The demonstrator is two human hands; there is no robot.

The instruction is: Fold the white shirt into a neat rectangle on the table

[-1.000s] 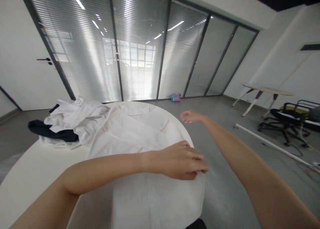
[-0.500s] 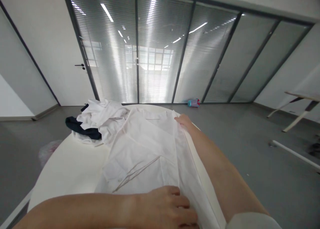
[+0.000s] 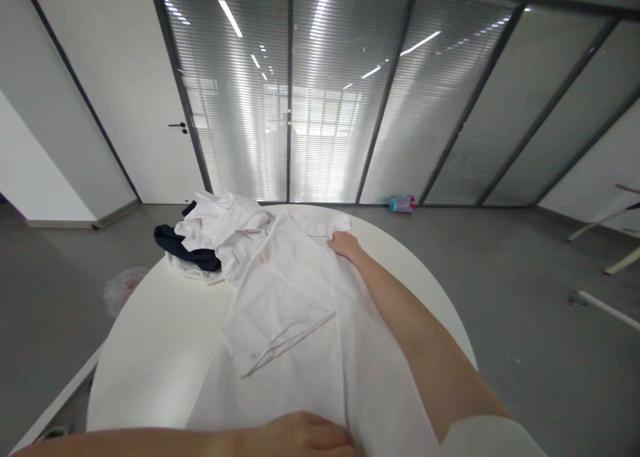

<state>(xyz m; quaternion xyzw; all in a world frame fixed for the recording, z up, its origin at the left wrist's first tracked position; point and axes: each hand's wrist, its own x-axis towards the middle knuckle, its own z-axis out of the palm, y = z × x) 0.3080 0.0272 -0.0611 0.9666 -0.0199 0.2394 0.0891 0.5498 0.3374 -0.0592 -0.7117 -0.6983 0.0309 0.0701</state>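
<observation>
My right hand (image 3: 344, 244) grips the white shirt (image 3: 300, 280); whether my left hand (image 3: 307, 436) grasps, I can't tell. Uneven tugging could crease it.

No text, label, brand, number or sign can be read. On the white garment (image 3: 305, 277), ahead and to the left of the fingers of the left hand (image 3: 307, 437), a small faint mark (image 3: 255, 355) is too blurred to decipher. Beyond the fingers of the right hand (image 3: 345, 244), a blue-and-pink container's (image 3: 403, 204) surface is too small to read.
</observation>
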